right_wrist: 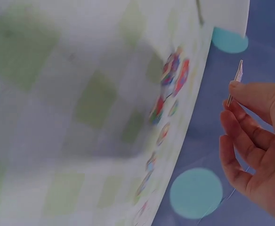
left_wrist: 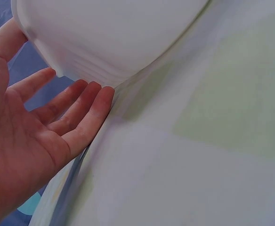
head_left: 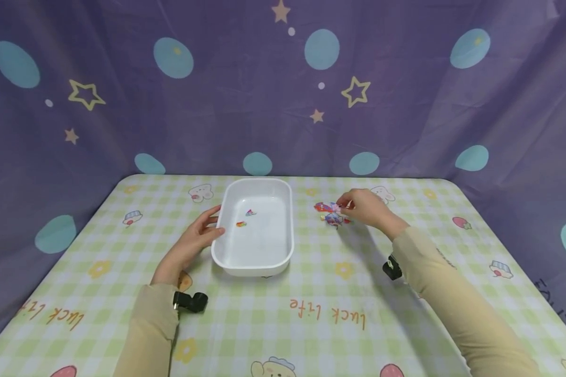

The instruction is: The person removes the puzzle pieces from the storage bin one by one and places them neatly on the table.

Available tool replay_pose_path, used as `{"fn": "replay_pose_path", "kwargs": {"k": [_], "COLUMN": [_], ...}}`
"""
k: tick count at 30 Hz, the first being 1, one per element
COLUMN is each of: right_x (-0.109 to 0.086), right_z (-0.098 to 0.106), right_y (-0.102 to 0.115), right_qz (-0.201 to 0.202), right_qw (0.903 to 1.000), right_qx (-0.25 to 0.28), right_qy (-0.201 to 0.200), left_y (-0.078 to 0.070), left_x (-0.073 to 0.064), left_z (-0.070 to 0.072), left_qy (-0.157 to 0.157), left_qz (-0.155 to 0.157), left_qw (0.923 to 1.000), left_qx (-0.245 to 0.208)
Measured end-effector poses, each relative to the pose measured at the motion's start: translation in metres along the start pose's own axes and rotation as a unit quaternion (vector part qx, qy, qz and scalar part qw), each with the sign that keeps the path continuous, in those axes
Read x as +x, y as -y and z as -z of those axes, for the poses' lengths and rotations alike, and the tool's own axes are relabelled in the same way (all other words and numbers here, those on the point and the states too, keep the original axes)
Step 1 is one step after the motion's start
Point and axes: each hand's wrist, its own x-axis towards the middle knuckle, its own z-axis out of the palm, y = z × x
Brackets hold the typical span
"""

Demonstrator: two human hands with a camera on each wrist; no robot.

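Observation:
A white rectangular plastic tray [head_left: 264,246] stands left of the table's middle. My left hand [head_left: 195,238] holds its left side, thumb over the rim and fingertips against the outer wall; the left wrist view shows those fingers [left_wrist: 97,106] loosely bent. Two small colourful flat pieces [head_left: 241,224] lie apart on the tray's floor. To the right of the tray, my right hand [head_left: 365,207] pinches a thin flat piece [right_wrist: 237,81] between thumb and forefinger, raised off the cloth. Below that hand lies a small cluster of bright printed pieces [head_left: 334,220].
A green-and-white checked tablecloth [head_left: 320,340] with cartoon prints covers the table. Behind it hangs a purple curtain [head_left: 240,104] with stars and blue ovals. In the right wrist view, several small colourful pieces [right_wrist: 163,134] are strung out along the cloth. Each wrist wears a black strap.

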Motion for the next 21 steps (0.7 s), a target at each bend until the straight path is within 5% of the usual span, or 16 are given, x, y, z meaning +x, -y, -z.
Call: {"fn": "replay_pose_path", "kwargs": {"k": [21], "right_x": [-0.031], "right_z": [-0.010], "right_y": [-0.059], "right_qz": [-0.053], "right_qw": [0.9975], "right_qx": [-0.031], "right_qy": [0.033], "left_y": [-0.004], "left_x": [0.000], "left_z": [-0.002], "left_qy": [0.000], "left_qz": [0.007], "left_qw": [1.0000], "left_qx": [0.001]}}
